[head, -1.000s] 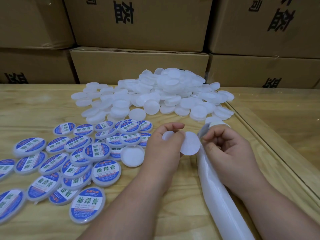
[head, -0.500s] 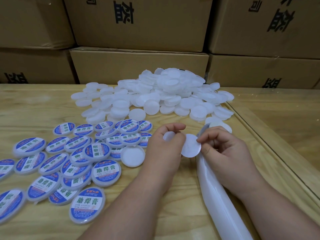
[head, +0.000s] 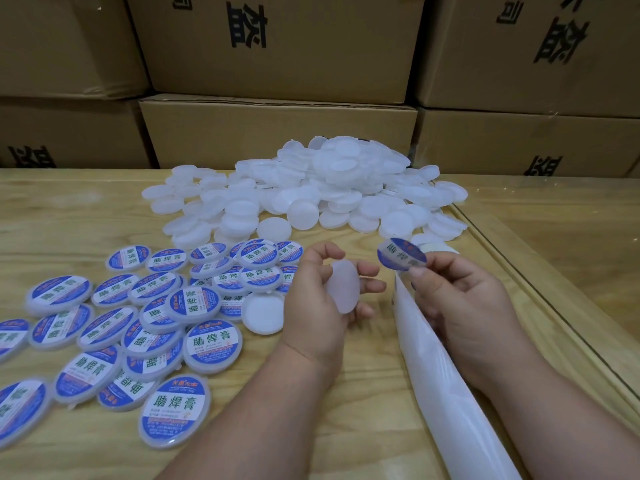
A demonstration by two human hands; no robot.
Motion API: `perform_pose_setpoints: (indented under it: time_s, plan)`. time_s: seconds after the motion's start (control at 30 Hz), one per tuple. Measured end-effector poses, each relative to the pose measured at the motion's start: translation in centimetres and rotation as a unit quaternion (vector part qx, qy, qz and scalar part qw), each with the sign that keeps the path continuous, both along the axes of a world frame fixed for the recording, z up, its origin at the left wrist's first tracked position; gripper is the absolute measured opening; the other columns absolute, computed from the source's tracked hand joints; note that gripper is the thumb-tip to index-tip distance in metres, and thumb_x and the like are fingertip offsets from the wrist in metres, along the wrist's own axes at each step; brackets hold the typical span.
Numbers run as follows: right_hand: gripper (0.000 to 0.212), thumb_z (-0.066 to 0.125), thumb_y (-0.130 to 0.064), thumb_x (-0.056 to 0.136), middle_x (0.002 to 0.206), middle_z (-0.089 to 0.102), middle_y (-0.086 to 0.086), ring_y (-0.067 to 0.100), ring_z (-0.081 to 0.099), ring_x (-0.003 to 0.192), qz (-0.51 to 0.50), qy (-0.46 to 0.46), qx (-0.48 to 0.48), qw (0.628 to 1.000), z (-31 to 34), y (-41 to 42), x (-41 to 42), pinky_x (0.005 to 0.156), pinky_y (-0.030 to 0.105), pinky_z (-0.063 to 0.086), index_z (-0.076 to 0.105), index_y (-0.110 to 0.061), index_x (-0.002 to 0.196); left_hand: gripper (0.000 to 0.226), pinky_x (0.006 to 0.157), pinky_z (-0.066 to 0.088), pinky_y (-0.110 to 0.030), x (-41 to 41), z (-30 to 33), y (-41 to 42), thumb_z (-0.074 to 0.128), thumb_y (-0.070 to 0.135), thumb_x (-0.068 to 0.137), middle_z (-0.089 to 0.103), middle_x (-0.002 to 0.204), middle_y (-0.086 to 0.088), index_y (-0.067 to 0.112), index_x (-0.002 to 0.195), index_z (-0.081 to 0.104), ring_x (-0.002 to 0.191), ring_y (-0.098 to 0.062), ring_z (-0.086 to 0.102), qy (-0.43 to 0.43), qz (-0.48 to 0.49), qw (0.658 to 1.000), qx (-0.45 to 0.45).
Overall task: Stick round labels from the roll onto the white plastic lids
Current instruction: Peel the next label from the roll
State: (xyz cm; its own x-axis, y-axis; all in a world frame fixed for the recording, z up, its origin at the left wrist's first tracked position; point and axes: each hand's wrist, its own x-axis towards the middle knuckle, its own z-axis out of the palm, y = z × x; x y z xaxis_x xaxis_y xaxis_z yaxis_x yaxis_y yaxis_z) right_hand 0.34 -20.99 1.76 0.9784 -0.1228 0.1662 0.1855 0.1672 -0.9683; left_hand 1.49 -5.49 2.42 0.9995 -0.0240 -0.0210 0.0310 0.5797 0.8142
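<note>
My left hand [head: 320, 299] holds a plain white plastic lid [head: 344, 289] upright between thumb and fingers, its flat face turned to the right. My right hand [head: 460, 303] pinches a round blue and white label [head: 401, 258] by its lower edge, printed side showing, a short way right of the lid. Under the right hand the white backing strip of the label roll [head: 446, 382] runs down to the lower right. A heap of unlabelled white lids [head: 311, 195] lies at the back of the table. Labelled lids [head: 149, 313] spread over the left side.
One unlabelled lid [head: 264, 312] lies open side up beside the labelled ones. Stacked cardboard boxes [head: 277, 133] stand along the far edge of the wooden table [head: 69, 209]. A raised wooden edge [head: 540, 289] runs diagonally on the right.
My right hand has peeled the label off the strip and turned it, so the printed side now shows. My left hand has turned the lid to face the label.
</note>
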Motion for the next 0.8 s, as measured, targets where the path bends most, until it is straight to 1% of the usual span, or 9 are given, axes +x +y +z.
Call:
perform_pose_setpoints:
  time_s: [0.07,0.13,0.2,0.3,0.43,0.5,0.6,0.7,0.8]
  plan:
    - [0.012,0.071,-0.021,0.08,0.063,0.043,0.002,0.01,0.028,0.045,0.054,0.042,0.092,0.993,0.3,-0.6,0.1,0.038,0.021,0.025,0.066,-0.01,0.083,0.023,0.044,0.043,-0.025,0.2,0.0,0.1,0.026,0.011,0.097,0.074,0.082,-0.015,0.014,0.092,0.048,0.069,-0.028,0.07,0.017,0.002,1.0,0.008]
    - [0.019,0.07,-0.026,0.081,0.063,0.041,0.0,0.008,0.022,0.044,0.142,0.103,0.187,0.967,0.7,-1.2,0.2,0.033,0.019,0.02,0.059,-0.01,0.081,0.022,0.047,0.048,-0.026,0.4,-0.1,0.0,0.032,0.009,0.1,0.077,0.091,-0.013,0.014,0.092,0.052,0.077,-0.026,0.073,0.024,0.003,0.999,0.02]
    - [0.03,0.076,-0.031,0.077,0.061,0.041,-0.001,0.006,0.019,0.042,0.232,0.171,0.247,0.925,1.1,-1.7,0.2,0.028,0.017,0.022,0.068,-0.008,0.093,0.021,0.053,0.054,-0.03,0.6,-0.2,0.0,0.042,0.012,0.104,0.078,0.093,-0.006,0.015,0.094,0.06,0.081,-0.021,0.074,0.028,0.008,0.999,0.015]
    - [0.053,0.086,-0.03,0.071,0.057,0.043,0.0,0.006,0.021,0.039,0.338,0.24,0.264,0.871,1.3,-2.1,0.3,0.027,0.015,0.026,0.072,-0.002,0.114,0.024,0.061,0.059,-0.033,0.8,-0.3,0.0,0.046,0.021,0.106,0.078,0.095,-0.006,0.015,0.098,0.068,0.083,-0.019,0.075,0.032,0.019,0.999,-0.006]
    - [0.061,0.084,-0.026,0.077,0.055,0.045,0.003,0.008,0.023,0.038,0.397,0.269,0.303,0.824,1.4,-2.5,0.3,0.027,0.017,0.03,0.064,0.003,0.126,0.025,0.066,0.06,-0.039,0.7,0.0,0.0,0.046,0.025,0.105,0.073,0.109,-0.024,0.013,0.1,0.067,0.091,-0.029,0.072,0.061,0.004,0.998,-0.02]
    - [0.062,0.082,-0.027,0.08,0.055,0.046,0.004,0.008,0.024,0.038,0.405,0.272,0.313,0.815,1.4,-2.6,0.4,0.027,0.018,0.032,0.061,0.005,0.13,0.022,0.068,0.061,-0.041,0.5,0.3,0.1,0.046,0.022,0.102,0.067,0.12,-0.03,0.01,0.101,0.065,0.095,-0.034,0.069,0.075,-0.016,0.996,-0.04]
    - [0.062,0.077,-0.028,0.085,0.056,0.042,0.002,0.009,0.025,0.04,0.42,0.27,0.319,0.806,1.3,-2.7,0.5,0.028,0.018,0.033,0.058,0.006,0.134,0.025,0.08,0.058,-0.048,0.5,0.3,0.1,0.04,0.018,0.103,0.064,0.123,-0.033,0.009,0.104,0.063,0.101,-0.04,0.067,0.064,-0.03,0.996,-0.055]
    - [0.062,0.073,-0.03,0.088,0.057,0.039,0.002,0.009,0.024,0.041,0.43,0.271,0.314,0.802,1.2,-2.7,0.6,0.029,0.019,0.034,0.056,0.008,0.134,0.027,0.085,0.057,-0.05,0.5,0.1,0.1,0.034,0.013,0.102,0.069,0.114,-0.029,0.009,0.106,0.06,0.109,-0.041,0.069,0.049,-0.038,0.997,-0.051]
    - [0.06,0.068,-0.032,0.093,0.06,0.035,0.002,0.009,0.026,0.042,0.446,0.271,0.314,0.793,1.1,-2.7,0.6,0.031,0.019,0.035,0.055,0.009,0.135,0.026,0.087,0.057,-0.05,0.6,0.1,0.2,0.035,0.01,0.1,0.075,0.105,-0.023,0.008,0.108,0.059,0.107,-0.04,0.069,0.039,-0.046,0.997,-0.039]
